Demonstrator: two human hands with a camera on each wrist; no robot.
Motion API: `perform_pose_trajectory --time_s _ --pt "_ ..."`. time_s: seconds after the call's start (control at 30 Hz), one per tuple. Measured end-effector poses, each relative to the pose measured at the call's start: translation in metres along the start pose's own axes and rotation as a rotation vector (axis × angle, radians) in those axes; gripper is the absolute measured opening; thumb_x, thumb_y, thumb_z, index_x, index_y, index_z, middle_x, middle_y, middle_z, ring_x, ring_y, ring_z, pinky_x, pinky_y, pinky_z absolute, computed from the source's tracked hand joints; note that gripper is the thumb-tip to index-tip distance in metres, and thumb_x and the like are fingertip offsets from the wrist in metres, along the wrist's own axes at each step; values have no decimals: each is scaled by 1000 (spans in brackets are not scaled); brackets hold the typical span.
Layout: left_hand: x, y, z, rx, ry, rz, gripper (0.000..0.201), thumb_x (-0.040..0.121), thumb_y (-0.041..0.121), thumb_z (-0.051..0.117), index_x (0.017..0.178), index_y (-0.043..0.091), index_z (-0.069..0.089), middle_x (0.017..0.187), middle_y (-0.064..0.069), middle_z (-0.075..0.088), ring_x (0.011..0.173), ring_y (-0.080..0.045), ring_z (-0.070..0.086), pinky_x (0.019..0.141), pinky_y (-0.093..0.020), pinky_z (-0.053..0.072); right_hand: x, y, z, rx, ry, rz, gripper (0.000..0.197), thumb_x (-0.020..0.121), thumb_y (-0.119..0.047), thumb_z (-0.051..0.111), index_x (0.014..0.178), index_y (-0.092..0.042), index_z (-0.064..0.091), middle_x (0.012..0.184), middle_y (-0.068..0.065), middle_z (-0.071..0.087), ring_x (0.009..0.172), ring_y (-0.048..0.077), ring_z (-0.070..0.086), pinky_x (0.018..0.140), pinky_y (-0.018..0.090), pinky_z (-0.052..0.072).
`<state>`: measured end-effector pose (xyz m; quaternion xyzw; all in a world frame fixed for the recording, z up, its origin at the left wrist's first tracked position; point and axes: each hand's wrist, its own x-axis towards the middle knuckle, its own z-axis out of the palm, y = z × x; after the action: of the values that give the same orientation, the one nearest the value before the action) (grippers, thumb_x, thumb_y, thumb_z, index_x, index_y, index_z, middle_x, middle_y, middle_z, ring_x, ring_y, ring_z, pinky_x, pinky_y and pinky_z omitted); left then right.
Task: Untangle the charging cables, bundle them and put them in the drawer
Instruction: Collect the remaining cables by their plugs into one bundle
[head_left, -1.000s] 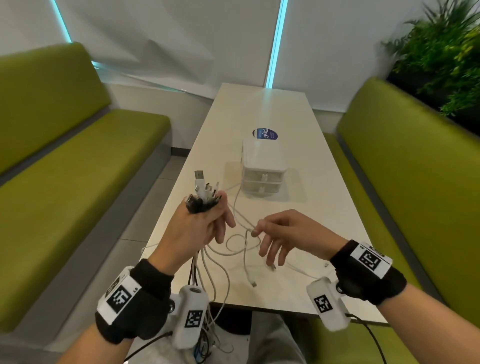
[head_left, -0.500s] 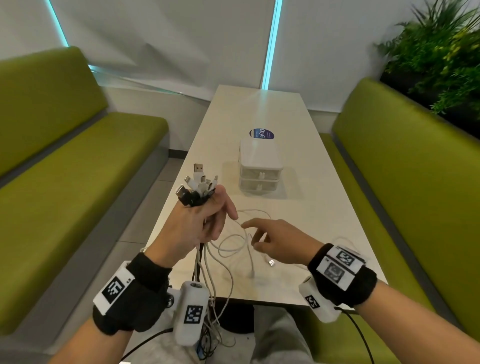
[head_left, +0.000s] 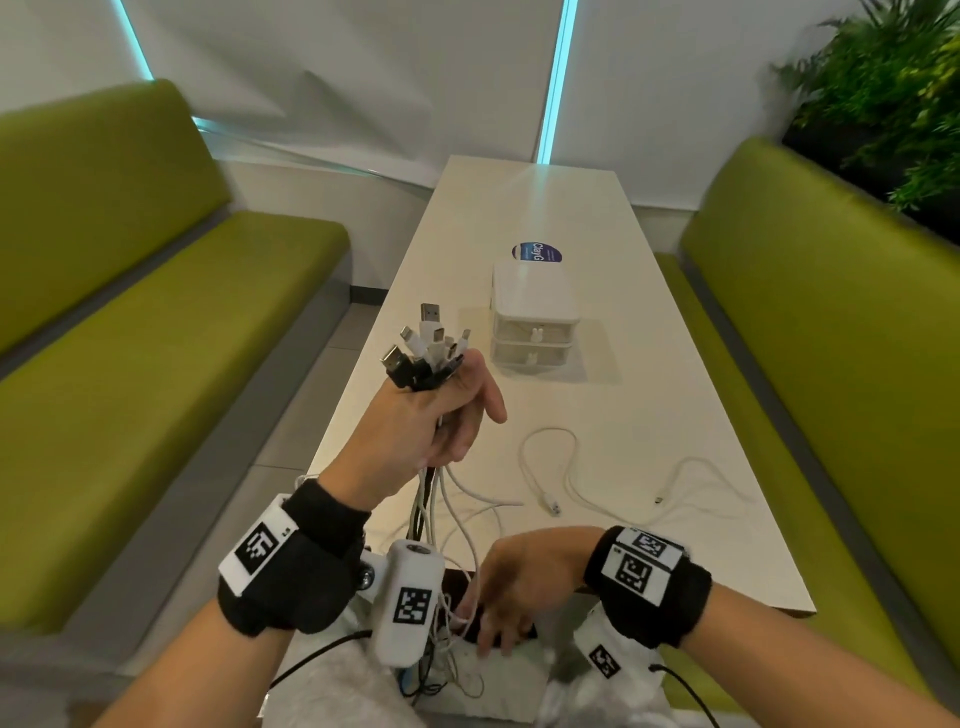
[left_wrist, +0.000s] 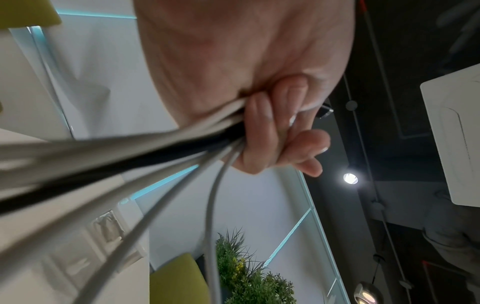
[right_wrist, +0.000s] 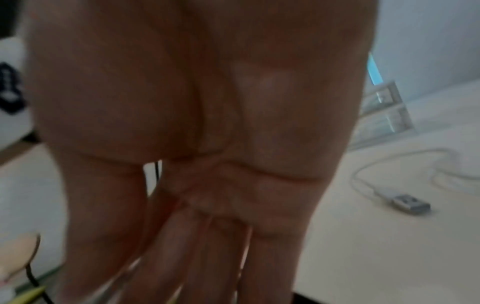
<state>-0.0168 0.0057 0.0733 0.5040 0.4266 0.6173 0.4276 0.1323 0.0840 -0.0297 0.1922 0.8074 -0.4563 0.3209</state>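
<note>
My left hand (head_left: 431, 431) is raised above the near left part of the table (head_left: 649, 405), fingers curled tight round a bunch of charging cables (head_left: 434, 499). Their plugs (head_left: 423, 348) fan out above my fist, white ones and black ones, a metal USB plug standing tallest. Below my fist the cords hang down past the near table edge towards my lap. The left wrist view shows the same grip from beneath: white cords and one black cord (left_wrist: 145, 156) squeezed between my curled fingers (left_wrist: 262, 131) and palm.

My right hand (head_left: 519, 587) is low at the near table edge, palm down, fingers stretched out and loosely spread among the hanging cords. A thin white cord crosses its fingertips, but I cannot tell whether they pinch it; the right wrist view is blurred and shows only straight fingers (right_wrist: 213, 257).

One white cable (head_left: 571, 467) lies loose on the table to the right of my left hand, apart from the bunch, looping away with its USB plug (head_left: 553, 505) pointing towards me and its thin far end trailing off to the right.

The small white drawer unit (head_left: 532, 322) stands farther back in the middle of the table, two drawers stacked, both closed. A round blue sticker (head_left: 537, 253) sits just behind it. Green benches (head_left: 831, 338) flank the table, and a plant (head_left: 893, 93) stands at the far right.
</note>
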Motion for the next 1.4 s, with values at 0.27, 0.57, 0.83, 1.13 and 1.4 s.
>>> perform_pose_trajectory --time_s 0.27,0.57,0.83,1.13,1.4 --pt "-8 5 -1 -69 -49 -41 40 95 34 45 67 15 66 39 1 45 26 -5 28 34 -21 15 -2 10 17 -36 -195 113 35 96 -8 54 128 -20 61 112 17 70 79 24 71 74 32 57" --pt "-16 10 -5 -112 -43 -75 41 96 35 45 67 12 65 39 -1 44 25 -2 25 36 -27 11 -28 7 -38 -118 497 90 29 93 -23 57 122 -27 58 94 4 71 48 9 61 50 24 52" --pt "-9 14 1 -201 -58 -69 42 96 30 41 67 12 64 39 -1 43 26 -2 24 34 -19 15 -3 9 -1 -252 -89 237 21 94 -15 58 111 -16 69 72 -8 72 60 10 59 68 25 52" --pt "0 -5 7 -205 -88 -122 41 89 40 46 69 10 64 40 -1 43 25 -2 26 33 -17 19 -3 47 -47 -295 714 321 36 96 -45 51 116 -16 55 101 5 65 86 23 63 67 30 44" --pt "-1 -11 3 -193 -75 -141 41 92 38 43 70 10 64 39 0 43 26 -2 25 34 -20 16 32 43 -10 -428 498 -16 50 94 -35 57 141 -36 40 112 -2 45 92 22 53 78 32 42"
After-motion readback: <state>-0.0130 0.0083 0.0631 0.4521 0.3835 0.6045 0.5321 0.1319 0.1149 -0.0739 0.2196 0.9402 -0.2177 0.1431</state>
